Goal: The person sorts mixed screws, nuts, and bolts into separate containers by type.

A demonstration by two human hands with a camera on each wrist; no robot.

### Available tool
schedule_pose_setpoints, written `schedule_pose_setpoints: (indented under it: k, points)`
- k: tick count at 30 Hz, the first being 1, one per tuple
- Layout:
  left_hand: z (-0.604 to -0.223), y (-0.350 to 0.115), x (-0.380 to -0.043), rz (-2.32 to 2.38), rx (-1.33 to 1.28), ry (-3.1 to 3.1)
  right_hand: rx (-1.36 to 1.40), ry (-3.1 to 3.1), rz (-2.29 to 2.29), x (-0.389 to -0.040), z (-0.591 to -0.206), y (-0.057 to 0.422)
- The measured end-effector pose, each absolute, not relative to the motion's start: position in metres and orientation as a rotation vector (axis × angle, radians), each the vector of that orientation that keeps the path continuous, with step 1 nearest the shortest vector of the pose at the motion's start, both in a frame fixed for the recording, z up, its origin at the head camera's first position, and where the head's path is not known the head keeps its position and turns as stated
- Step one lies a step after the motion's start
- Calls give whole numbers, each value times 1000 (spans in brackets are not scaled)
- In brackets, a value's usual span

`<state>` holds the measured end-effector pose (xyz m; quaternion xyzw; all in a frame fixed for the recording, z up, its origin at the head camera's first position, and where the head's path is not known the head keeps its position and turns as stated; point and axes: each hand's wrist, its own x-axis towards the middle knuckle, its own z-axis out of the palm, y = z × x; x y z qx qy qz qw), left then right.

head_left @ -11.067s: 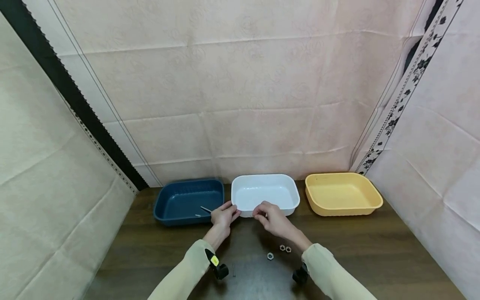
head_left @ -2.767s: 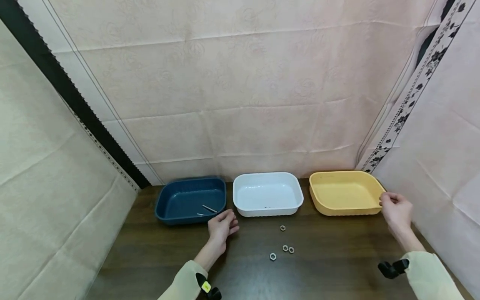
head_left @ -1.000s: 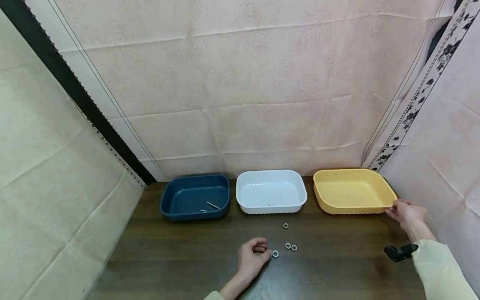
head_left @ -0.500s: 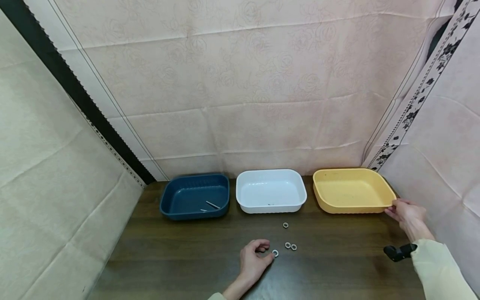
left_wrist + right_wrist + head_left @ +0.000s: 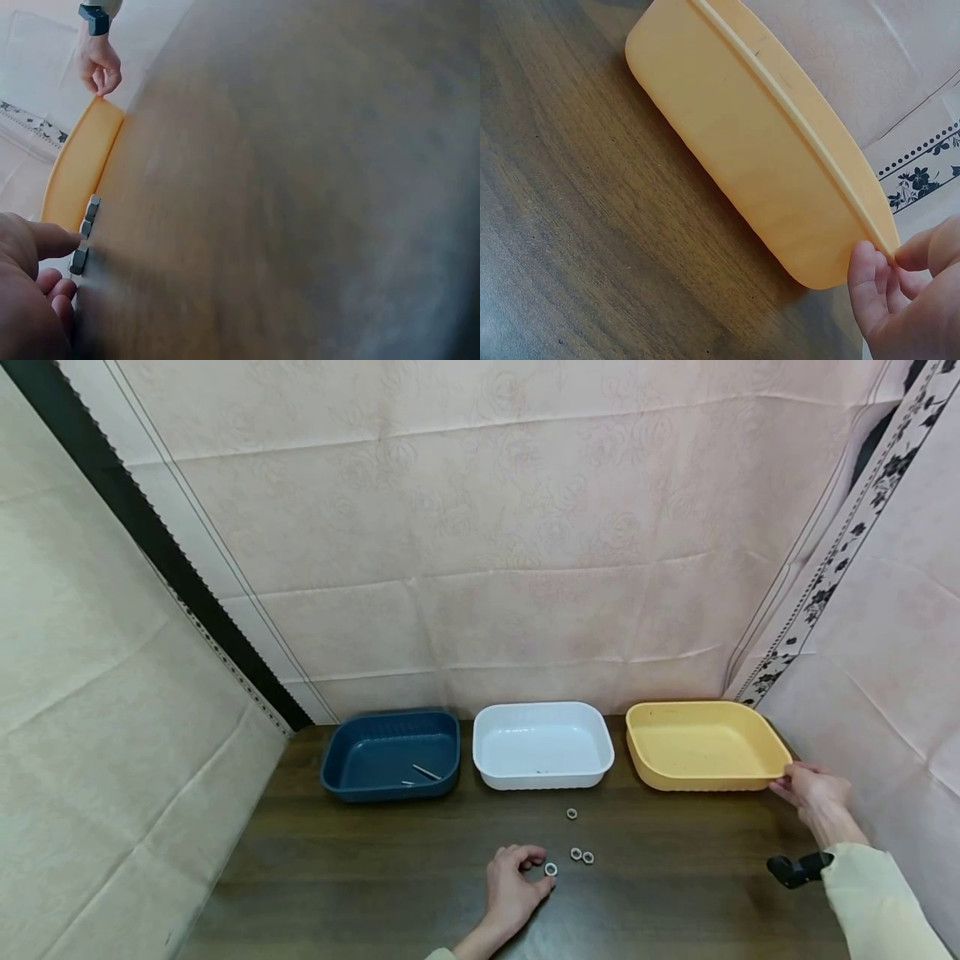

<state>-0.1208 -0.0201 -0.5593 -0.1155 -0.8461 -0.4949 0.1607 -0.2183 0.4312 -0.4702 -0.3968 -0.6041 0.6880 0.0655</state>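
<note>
My left hand [image 5: 512, 889] is low over the table, thumb and fingers spread apart around a hex nut [image 5: 551, 869] on the wood. In the left wrist view that nut [image 5: 79, 259] lies between the thumb and the curled fingers, without a visible pinch. To its right sit a pair of nuts [image 5: 582, 856], with a single nut [image 5: 572, 814] farther back. At the far right, my right hand [image 5: 819, 797] pinches the front right corner of the yellow tray [image 5: 705, 783]. The right wrist view shows the thumb and fingers on the rim of that tray [image 5: 780, 97].
A blue tray [image 5: 390, 795] holding a few thin metal pieces [image 5: 427, 772] stands at the back left. Beside it is a white tray [image 5: 543, 782] with small dark specks inside. Pale cloth walls [image 5: 480, 568] close in the wooden table [image 5: 360, 877] behind and at the sides.
My left hand has come from beside the blue tray down to the nearest nut. My right hand went from the white tray to the yellow one. The screw lying on the table earlier is gone.
</note>
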Motion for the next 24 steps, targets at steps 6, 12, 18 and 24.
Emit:
schedule_pose_setpoints:
  k: [6, 12, 18, 24]
  points:
    - [-563, -19, -123, -1291, -417, -2385, -1163, -1811, 2091, -218, -469, 432]
    - [-560, -16, -124, -1233, -490, -2433, -1173, -1814, 2089, -219, -468, 433]
    - [-561, -13, -124, -1220, -458, -2508, -1167, -1832, 2081, -220, -470, 434]
    - [-562, -13, -128, -1188, -480, -2428, -1145, -1810, 2089, -221, -471, 434]
